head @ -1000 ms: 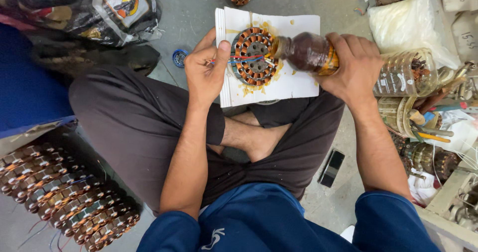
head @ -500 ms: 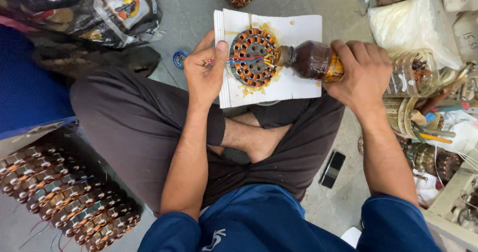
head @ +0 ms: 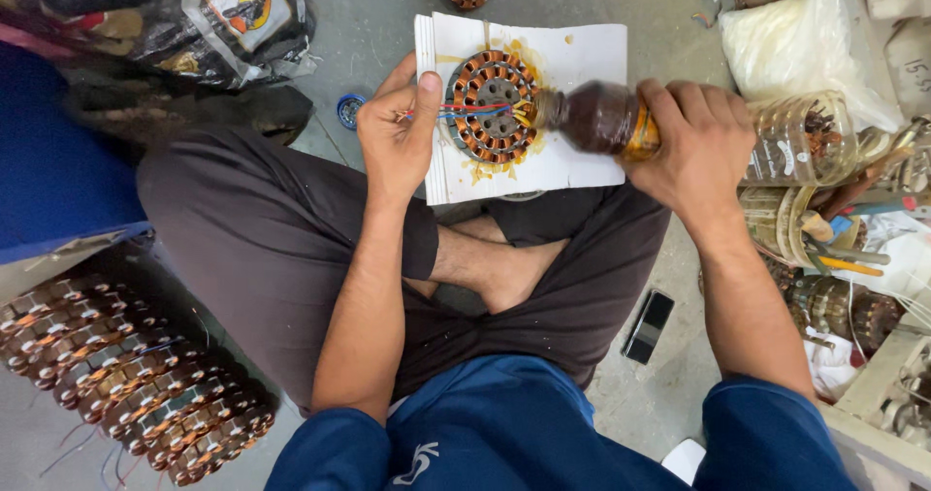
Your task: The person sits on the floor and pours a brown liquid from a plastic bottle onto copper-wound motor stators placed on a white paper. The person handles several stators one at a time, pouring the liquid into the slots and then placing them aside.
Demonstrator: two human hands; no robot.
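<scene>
Brown bottle (head: 606,118) tilted in right hand (head: 690,142) — left hand (head: 396,137) pinching copper-wound stator (head: 492,105)

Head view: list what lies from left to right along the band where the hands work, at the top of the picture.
Black plastic bag → small blue ring on the floor → left hand → copper-wound stator on stained white paper → brown bottle → right hand → clear plastic jar of parts.

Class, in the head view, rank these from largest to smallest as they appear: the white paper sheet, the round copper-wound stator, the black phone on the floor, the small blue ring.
1. White paper sheet
2. Round copper-wound stator
3. Black phone
4. Small blue ring
</scene>
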